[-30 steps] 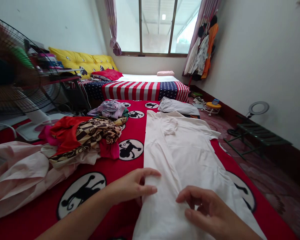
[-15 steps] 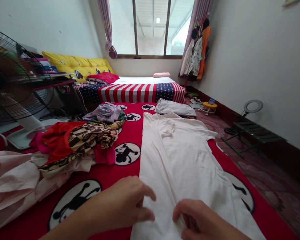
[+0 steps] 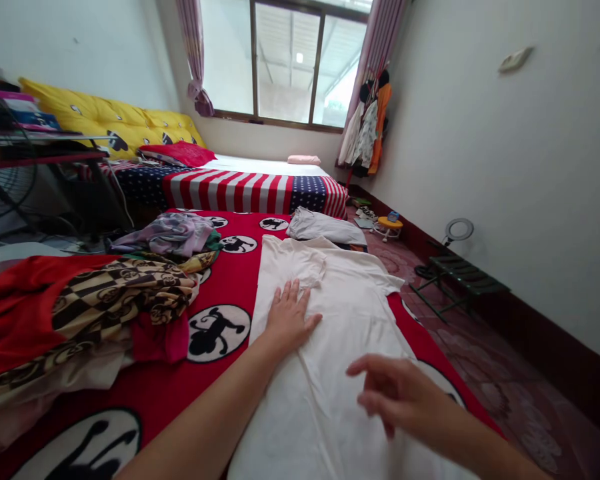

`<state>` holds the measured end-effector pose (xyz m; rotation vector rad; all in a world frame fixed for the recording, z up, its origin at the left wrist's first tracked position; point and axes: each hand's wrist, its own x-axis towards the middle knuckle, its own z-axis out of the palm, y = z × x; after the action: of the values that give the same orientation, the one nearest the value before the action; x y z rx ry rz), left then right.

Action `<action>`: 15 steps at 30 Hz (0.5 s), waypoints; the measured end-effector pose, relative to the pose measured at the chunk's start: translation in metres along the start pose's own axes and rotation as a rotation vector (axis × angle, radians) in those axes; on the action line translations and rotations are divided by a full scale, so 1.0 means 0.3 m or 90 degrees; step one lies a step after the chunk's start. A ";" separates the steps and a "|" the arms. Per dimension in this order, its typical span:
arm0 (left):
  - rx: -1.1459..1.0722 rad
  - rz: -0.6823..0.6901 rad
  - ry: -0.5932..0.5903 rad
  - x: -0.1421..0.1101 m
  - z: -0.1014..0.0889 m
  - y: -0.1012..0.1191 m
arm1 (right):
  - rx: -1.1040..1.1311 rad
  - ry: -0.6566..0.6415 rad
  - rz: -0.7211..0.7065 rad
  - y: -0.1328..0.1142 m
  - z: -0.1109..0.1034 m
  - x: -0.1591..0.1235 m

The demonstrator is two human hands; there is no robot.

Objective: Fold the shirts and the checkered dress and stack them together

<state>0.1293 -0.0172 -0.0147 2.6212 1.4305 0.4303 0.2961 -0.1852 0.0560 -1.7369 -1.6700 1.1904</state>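
A long white short-sleeved garment (image 3: 350, 313) lies spread on the red blanket (image 3: 165, 393), its left side and sleeve folded inward over the body. Flat on the folded part, just below the sleeve, rests my left hand (image 3: 290, 317) with its fingers spread. My right hand (image 3: 395, 393) hovers over the garment's lower right area, fingers apart and loosely curled, with nothing between them. The garment's bottom end runs out of the picture at the lower edge.
To the left sits a heap of crumpled clothes (image 3: 125, 293). A folded pale garment (image 3: 325, 227) lies beyond the collar. Further back is a bed (image 3: 240, 190); on the right stand a green folding stool (image 3: 463, 277) and a small yellow stool (image 3: 389, 223).
My left hand has moved forward and now presses flat near the sleeve. My right hand has lifted off the fabric, and its fingers have opened. The view has turned to the right.
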 end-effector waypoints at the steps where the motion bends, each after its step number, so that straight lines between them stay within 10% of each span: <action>1: 0.000 0.003 0.003 -0.005 0.004 -0.003 | -0.028 0.070 -0.018 0.030 -0.060 0.057; 6: -0.009 0.002 0.023 -0.013 0.005 -0.004 | -0.428 0.441 0.052 0.211 -0.392 0.350; 15: -0.042 -0.003 0.037 -0.007 0.007 -0.007 | -0.456 0.471 0.149 0.282 -0.546 0.528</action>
<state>0.1271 -0.0179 -0.0177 2.5729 1.4137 0.5478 0.4610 -0.0084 0.0312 -2.4229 -1.4997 -0.0906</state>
